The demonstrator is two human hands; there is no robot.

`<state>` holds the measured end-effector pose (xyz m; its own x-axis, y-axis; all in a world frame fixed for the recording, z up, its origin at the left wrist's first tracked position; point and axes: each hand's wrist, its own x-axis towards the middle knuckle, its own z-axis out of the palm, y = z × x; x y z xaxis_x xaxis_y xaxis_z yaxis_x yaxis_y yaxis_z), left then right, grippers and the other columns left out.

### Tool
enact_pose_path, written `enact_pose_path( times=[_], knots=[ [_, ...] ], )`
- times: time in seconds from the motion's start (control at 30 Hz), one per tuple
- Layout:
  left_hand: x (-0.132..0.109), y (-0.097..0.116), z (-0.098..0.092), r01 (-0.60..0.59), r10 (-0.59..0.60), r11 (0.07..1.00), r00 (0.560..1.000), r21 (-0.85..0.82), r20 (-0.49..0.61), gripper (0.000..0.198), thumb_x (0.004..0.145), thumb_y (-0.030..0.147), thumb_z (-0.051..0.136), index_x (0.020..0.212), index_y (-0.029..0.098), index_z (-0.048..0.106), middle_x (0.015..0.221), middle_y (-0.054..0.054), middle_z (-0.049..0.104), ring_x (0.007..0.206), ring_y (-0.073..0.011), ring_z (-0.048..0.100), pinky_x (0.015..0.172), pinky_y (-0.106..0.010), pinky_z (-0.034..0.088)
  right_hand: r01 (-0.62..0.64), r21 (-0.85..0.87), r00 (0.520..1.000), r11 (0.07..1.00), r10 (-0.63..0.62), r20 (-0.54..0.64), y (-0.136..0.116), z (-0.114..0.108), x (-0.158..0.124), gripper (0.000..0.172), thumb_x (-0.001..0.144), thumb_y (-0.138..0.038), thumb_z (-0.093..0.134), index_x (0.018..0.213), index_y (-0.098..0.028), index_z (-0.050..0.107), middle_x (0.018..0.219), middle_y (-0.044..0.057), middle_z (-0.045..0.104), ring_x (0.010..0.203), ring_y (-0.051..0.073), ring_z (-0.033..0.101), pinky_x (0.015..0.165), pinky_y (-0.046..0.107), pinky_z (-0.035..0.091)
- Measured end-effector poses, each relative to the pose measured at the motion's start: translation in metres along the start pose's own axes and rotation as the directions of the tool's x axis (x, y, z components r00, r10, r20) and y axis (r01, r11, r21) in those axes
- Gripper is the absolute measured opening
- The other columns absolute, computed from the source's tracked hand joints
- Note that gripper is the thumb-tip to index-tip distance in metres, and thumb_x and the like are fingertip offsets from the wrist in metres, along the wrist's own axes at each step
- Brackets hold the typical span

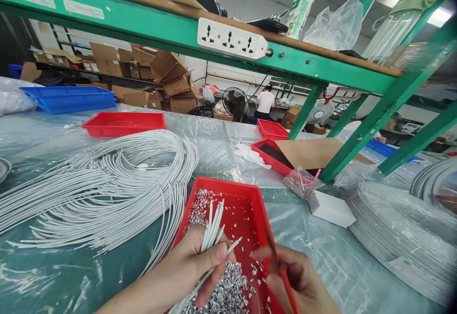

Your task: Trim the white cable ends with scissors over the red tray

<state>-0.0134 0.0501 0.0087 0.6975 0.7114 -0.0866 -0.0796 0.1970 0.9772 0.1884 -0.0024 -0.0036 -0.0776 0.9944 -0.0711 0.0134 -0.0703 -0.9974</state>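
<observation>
My left hand (pixel 194 266) is closed around a bunch of white cable ends (pixel 213 222), which stick up over a red tray (pixel 246 202). Small silvery metal pieces (pixel 228 290) lie heaped in that tray. My right hand (pixel 298 278) rests on the tray's right rim with its fingers curled, pinching something small I cannot make out. A big coil of white cables (pixel 107 185) lies to the left on the plastic-covered table (pixel 314 247), and its strands run to my left hand.
A white box (pixel 330 207) and a bag of small parts (pixel 302 180) lie right of the tray. More cable coils (pixel 403 228) sit at right. Other red trays (pixel 123 123), a blue tray (pixel 67 98), a green shelf frame (pixel 342 154) with a power strip (pixel 232 39). A person (pixel 264 102) stands far back.
</observation>
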Motion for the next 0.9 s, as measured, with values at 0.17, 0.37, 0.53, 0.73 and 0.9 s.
enact_pose_path(
  times=[0.17, 0.37, 0.53, 0.73, 0.9],
  knots=[
    [0.000, -0.004, 0.011, 0.034, -0.024, 0.979, 0.998, 0.201, -0.053, 0.049, 0.081, 0.058, 0.043, 0.082, 0.009, 0.044, 0.054, 0.003, 0.043, 0.035, -0.0020, 0.037, 0.036, -0.014, 0.025, 0.080, 0.216, 0.979, 0.973, -0.117, 0.164, -0.009, 0.027, 0.019, 0.033, 0.070, -0.041, 0.064, 0.070, -0.012, 0.048, 0.040, -0.006, 0.037, 0.036, 0.000, 0.028, 0.040, 0.015, 0.018],
    [-0.003, -0.009, 0.006, -0.115, 0.199, 0.843, 0.974, 0.526, -0.107, 0.028, 0.088, 0.036, 0.040, 0.080, 0.011, 0.051, 0.070, -0.002, 0.051, 0.058, -0.0063, 0.048, 0.056, -0.020, 0.040, -0.368, 0.729, 0.888, 0.577, -0.014, 0.460, 0.001, 0.034, 0.030, 0.022, 0.080, -0.025, 0.054, 0.065, -0.011, 0.048, 0.037, -0.009, 0.032, 0.028, 0.000, 0.022, 0.039, 0.016, 0.019],
    [-0.001, -0.007, 0.003, -0.079, 0.254, 0.761, 0.950, 0.645, -0.184, 0.022, 0.085, 0.035, 0.048, 0.082, 0.016, 0.057, 0.079, 0.000, 0.057, 0.075, -0.0088, 0.050, 0.071, -0.024, 0.037, -0.094, 0.498, 0.978, 0.862, -0.012, 0.207, -0.001, 0.033, 0.027, 0.032, 0.075, -0.037, 0.061, 0.063, -0.011, 0.046, 0.039, -0.007, 0.035, 0.033, 0.000, 0.025, 0.042, 0.018, 0.017],
    [0.003, -0.005, 0.008, -0.127, 0.174, 0.921, 0.980, 0.368, -0.096, 0.030, 0.080, 0.041, 0.055, 0.077, 0.011, 0.055, 0.072, -0.001, 0.053, 0.070, -0.0084, 0.047, 0.066, -0.022, 0.034, -0.217, 0.667, 0.962, 0.713, 0.042, 0.268, 0.001, 0.036, 0.023, 0.028, 0.078, -0.031, 0.058, 0.063, -0.011, 0.046, 0.043, -0.007, 0.039, 0.032, -0.001, 0.023, 0.043, 0.017, 0.020],
    [-0.001, -0.005, 0.012, 0.042, -0.047, 0.997, 0.996, -0.066, -0.074, 0.044, 0.069, 0.048, 0.065, 0.081, 0.009, 0.048, 0.058, 0.000, 0.050, 0.052, -0.0054, 0.038, 0.052, -0.019, 0.025, -0.117, 0.636, 0.965, 0.763, -0.065, 0.255, 0.001, 0.041, 0.019, 0.029, 0.080, -0.034, 0.053, 0.063, -0.012, 0.047, 0.041, -0.004, 0.035, 0.040, 0.003, 0.034, 0.049, 0.017, 0.029]
  ],
)
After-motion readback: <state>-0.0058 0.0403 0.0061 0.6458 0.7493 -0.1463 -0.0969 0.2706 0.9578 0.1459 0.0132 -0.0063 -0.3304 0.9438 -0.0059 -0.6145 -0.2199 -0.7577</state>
